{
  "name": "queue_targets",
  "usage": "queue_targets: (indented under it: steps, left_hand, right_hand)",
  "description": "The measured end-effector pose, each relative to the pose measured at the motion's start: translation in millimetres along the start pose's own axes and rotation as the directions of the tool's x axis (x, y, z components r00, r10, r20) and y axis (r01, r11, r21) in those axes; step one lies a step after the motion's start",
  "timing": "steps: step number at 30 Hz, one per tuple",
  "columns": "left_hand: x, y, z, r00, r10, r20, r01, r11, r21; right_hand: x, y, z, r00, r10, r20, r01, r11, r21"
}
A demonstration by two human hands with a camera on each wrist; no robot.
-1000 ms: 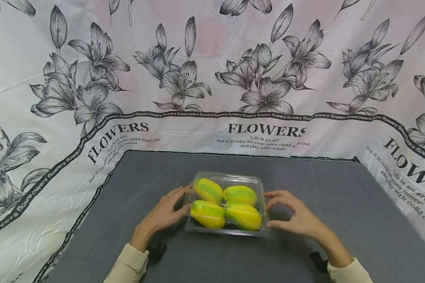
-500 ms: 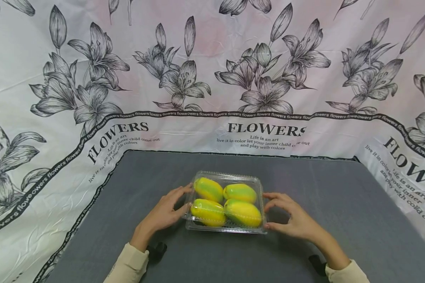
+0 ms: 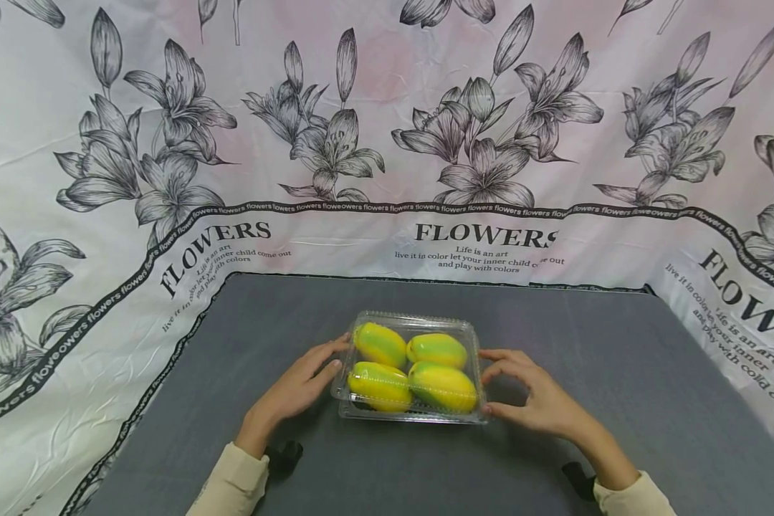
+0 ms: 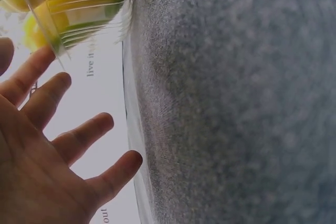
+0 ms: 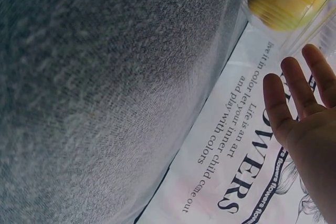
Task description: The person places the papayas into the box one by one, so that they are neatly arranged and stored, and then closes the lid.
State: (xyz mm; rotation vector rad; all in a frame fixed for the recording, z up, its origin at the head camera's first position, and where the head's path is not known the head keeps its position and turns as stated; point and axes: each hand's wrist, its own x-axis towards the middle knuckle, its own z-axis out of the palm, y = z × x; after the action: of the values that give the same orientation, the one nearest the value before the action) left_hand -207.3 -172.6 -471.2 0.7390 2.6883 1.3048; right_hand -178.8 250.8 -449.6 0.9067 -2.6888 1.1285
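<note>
A clear plastic clamshell box sits on the grey table with several yellow-green mangoes inside. The lid lies over the fruit, its front left corner jutting past the base. At the box's left side is my left hand, index fingertip at the rim and thumb lifted off the edge; the left wrist view shows its fingers spread. My right hand stands at the opposite side, with fingertips and thumb tip right at the edge and a gap inside the curve of the hand. Straight fingers show in the right wrist view.
Grey cloth covers the table. A white fabric backdrop printed with flowers and lettering rises behind it and along both sides. Dark wrist-worn pieces show beside both beige sleeves.
The left thumb has drawn away from the box's edge. The lid's front left corner has shifted outward, and the right hand has moved slightly left against the box.
</note>
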Motion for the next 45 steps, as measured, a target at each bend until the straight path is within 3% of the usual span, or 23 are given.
queue_targets:
  steps: [11,17,26,36,41,45]
  left_hand:
    - [-5.5,6.4,-5.3,0.996,0.009,-0.090,-0.011,1.000,-0.016]
    - [-12.8,11.1,-4.0,0.997,0.042,-0.060,-0.045,0.998,-0.039]
    - [-20.3,9.1,-1.5,0.999,-0.007,-0.050,0.008,1.000,0.021]
    - [-22.5,6.8,0.0,0.999,0.000,-0.042,0.003,0.998,0.068]
    - [-23.9,7.1,0.5,0.999,0.014,-0.051,-0.011,0.999,0.053]
    - [-25.0,9.3,0.7,0.999,-0.017,-0.046,0.017,1.000,0.001]
  right_hand:
    - [0.5,0.4,-2.7,1.000,-0.007,-0.010,0.007,1.000,-0.001]
    - [-1.4,0.9,-2.7,1.000,-0.011,-0.024,0.011,1.000,-0.001]
    - [-3.7,1.9,0.5,1.000,-0.014,-0.024,0.013,1.000,-0.006]
    - [-5.5,3.7,1.3,1.000,0.010,-0.026,-0.010,1.000,-0.017]
    - [-6.0,3.7,1.4,0.999,0.027,-0.028,-0.028,0.999,-0.033]
    - [-7.3,4.0,2.2,0.999,0.049,-0.001,-0.049,0.998,-0.042]
